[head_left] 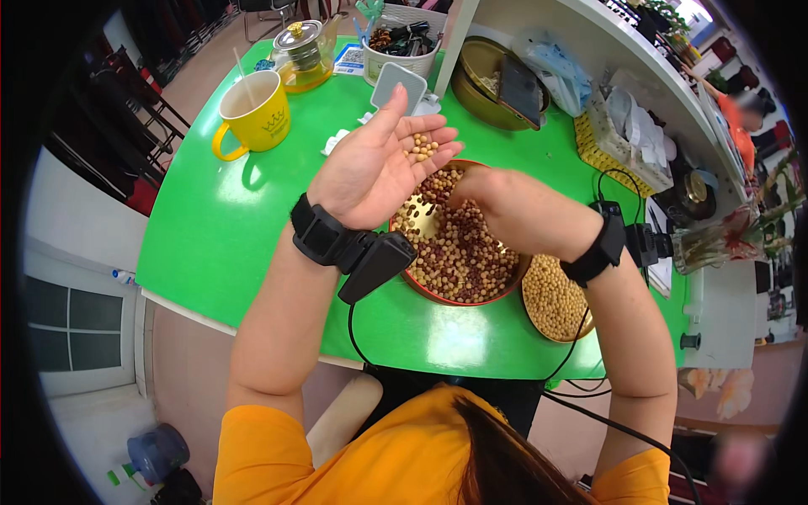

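My left hand (364, 172) is turned palm up over the left side of a round red-rimmed bowl. Pale soybeans (422, 149) lie in a small heap on its slightly cupped fingers. The bowl (450, 300) holds dark red beans mixed with pale soybeans (467, 265), and part of its shiny golden bottom shows. My right hand (509, 206) reaches down into the far right part of this bowl with curled fingers; the fingertips are hidden behind the hand. Beside it, at the near right, stands a second round dish full of only pale soybeans (555, 299).
A yellow mug (254, 114) and a glass teapot (303, 59) stand at the far left of the green table (202, 189). Behind are a white basket (402, 63), a golden basin (475, 84) with a phone (519, 91), and a yellow basket (606, 156). Cables hang from both wrist devices.
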`<state>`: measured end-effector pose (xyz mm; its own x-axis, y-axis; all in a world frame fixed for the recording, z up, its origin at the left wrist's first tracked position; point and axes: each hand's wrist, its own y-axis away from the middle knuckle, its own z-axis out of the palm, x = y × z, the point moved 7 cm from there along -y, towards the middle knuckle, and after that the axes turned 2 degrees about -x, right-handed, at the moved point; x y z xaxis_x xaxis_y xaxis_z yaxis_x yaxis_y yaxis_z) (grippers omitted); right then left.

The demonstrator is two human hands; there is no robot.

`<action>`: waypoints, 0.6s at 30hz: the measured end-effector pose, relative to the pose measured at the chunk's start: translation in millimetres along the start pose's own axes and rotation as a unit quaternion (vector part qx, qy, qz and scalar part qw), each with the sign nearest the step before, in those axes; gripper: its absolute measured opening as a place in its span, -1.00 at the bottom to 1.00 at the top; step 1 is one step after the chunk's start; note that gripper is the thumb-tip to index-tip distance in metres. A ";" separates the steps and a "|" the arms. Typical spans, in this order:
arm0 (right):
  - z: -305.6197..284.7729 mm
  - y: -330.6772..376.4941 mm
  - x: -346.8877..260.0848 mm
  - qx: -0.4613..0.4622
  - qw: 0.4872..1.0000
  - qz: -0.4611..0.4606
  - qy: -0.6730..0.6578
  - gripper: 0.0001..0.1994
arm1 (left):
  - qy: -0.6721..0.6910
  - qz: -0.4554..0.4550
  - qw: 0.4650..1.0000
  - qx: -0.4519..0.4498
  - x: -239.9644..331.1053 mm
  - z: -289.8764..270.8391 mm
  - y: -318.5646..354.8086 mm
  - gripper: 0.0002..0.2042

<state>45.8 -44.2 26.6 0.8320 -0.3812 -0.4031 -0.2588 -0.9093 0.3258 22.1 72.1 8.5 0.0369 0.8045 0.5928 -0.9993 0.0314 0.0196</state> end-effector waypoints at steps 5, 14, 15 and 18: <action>-7.2 -1.2 0.3 0.123 0.987 -0.057 0.081 -0.66 | -0.003 -0.001 1.000 -0.004 -1.2 0.8 -2.6 -0.43; -6.3 9.2 -5.9 0.068 0.997 -0.009 0.038 -0.82 | -0.015 0.012 1.000 -0.002 -3.9 3.0 -2.5 -0.44; -4.6 8.6 -7.8 0.069 0.997 -0.009 0.038 -0.82 | -0.015 0.012 1.000 -0.003 -4.1 3.4 -2.9 -0.44; 11.4 4.2 -15.8 0.027 0.998 -0.044 0.018 -0.83 | -0.013 0.011 1.000 -0.001 -4.7 2.8 -4.1 -0.45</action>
<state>26.0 -43.9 24.7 0.8701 -0.2932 -0.3962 -0.2087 -0.9474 0.2427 26.0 66.5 7.8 0.0139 0.7896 0.6135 -0.9999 0.0140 0.0047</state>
